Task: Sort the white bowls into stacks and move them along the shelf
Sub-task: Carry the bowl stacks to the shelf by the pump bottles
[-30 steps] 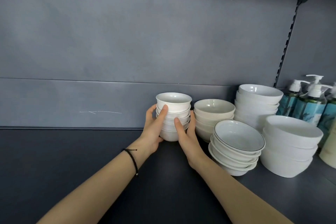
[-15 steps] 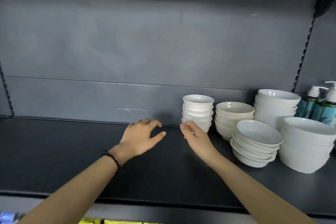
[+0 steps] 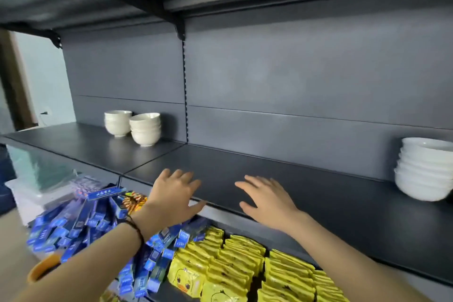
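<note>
Nearest, yellow packets (image 3: 220,274) and blue boxes (image 3: 81,220) are seen on the lower tier. Above them, the left hand (image 3: 171,193) and right hand (image 3: 267,200) are held over the shelf (image 3: 318,193) edge, fingers spread and grasping nothing. Farther left, two bowl stacks (image 3: 133,126) stand side by side; another stack (image 3: 425,168) stands at far right. The next stack should probably be gripped low, from both sides, and kept upright.

Blue boxes (image 3: 81,218) bear print — blurred, unreadable.
</note>
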`<state>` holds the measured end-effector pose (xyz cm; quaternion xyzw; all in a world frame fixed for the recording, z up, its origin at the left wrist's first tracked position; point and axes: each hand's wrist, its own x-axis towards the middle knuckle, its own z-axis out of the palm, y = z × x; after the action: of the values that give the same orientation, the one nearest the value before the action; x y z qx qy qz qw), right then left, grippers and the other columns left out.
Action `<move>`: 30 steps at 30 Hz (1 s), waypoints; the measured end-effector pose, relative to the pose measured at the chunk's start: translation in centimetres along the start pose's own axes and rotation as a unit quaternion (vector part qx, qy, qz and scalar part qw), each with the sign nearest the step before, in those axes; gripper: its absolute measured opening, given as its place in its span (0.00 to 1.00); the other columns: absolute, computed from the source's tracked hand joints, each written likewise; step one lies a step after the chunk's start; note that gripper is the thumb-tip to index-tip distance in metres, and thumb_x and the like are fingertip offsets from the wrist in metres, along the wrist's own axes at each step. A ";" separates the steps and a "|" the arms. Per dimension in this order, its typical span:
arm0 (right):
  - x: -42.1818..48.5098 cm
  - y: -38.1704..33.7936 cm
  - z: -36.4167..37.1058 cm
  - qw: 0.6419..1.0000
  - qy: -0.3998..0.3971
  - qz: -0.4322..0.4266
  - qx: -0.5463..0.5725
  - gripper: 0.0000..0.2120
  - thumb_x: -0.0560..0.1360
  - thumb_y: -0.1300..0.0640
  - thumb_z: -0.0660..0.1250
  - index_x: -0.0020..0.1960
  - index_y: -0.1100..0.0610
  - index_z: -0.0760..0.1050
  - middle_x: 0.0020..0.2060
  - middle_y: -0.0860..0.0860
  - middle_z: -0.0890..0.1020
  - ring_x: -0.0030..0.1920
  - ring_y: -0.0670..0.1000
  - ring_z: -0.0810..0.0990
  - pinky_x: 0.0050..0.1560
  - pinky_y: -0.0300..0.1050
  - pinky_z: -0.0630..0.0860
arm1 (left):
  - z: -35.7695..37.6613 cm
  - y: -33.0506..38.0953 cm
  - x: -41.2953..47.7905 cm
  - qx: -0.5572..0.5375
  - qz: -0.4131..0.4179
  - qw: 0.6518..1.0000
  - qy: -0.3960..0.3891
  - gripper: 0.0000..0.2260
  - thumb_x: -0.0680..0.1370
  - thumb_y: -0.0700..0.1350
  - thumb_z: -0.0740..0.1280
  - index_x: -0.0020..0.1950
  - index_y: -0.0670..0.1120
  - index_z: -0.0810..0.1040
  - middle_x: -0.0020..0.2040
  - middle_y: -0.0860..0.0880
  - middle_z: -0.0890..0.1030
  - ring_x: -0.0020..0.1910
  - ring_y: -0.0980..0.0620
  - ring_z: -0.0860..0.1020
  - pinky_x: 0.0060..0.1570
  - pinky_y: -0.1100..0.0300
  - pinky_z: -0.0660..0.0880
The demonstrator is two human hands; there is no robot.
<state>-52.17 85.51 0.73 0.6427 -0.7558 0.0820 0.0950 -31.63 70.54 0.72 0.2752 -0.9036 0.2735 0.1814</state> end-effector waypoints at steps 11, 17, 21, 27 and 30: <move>11.9 -12.0 2.3 0.999 -0.017 -0.051 0.002 0.28 0.80 0.43 0.56 0.78 0.44 0.54 0.77 0.51 0.61 0.76 0.55 0.61 0.74 0.56 0.59 | 2.7 -12.4 -5.9 0.042 -0.059 0.996 -0.055 0.30 0.70 0.66 0.54 0.57 0.50 0.83 0.54 0.49 0.84 0.53 0.44 0.81 0.55 0.45 0.74; 19.7 -14.4 4.5 0.999 -0.021 -0.042 -0.002 0.29 0.80 0.43 0.56 0.79 0.44 0.52 0.77 0.51 0.61 0.76 0.55 0.62 0.73 0.56 0.61 | 6.2 -18.3 -4.3 0.033 -0.040 0.999 -0.005 0.26 0.69 0.64 0.56 0.54 0.50 0.83 0.51 0.48 0.83 0.49 0.44 0.81 0.54 0.49 0.67; 25.5 -15.3 6.5 1.000 -0.023 -0.015 0.012 0.29 0.80 0.43 0.56 0.79 0.43 0.52 0.76 0.51 0.63 0.74 0.56 0.64 0.72 0.55 0.62 | 10.0 -22.9 -2.6 0.020 -0.064 0.997 -0.032 0.27 0.69 0.64 0.56 0.54 0.50 0.84 0.53 0.47 0.84 0.50 0.46 0.82 0.53 0.49 0.77; 34.8 -16.7 8.4 0.999 -0.013 0.023 0.029 0.30 0.80 0.42 0.56 0.79 0.44 0.50 0.75 0.50 0.65 0.73 0.56 0.66 0.71 0.54 0.64 | 16.6 -31.4 2.0 -0.003 -0.082 0.993 -0.086 0.30 0.69 0.65 0.55 0.55 0.49 0.84 0.53 0.47 0.84 0.49 0.46 0.83 0.50 0.45 0.79; 38.4 -17.0 8.5 0.999 0.012 0.038 0.034 0.30 0.80 0.42 0.56 0.79 0.45 0.50 0.72 0.50 0.69 0.69 0.56 0.70 0.65 0.52 0.70 | 19.3 -34.1 4.0 -0.024 -0.089 0.993 -0.077 0.32 0.70 0.66 0.53 0.59 0.49 0.82 0.58 0.46 0.83 0.54 0.46 0.82 0.54 0.44 0.77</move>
<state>-41.70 44.03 2.10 0.6150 -0.7754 0.1191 0.0793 -17.86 33.67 0.95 0.3706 -0.8929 0.2129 0.1415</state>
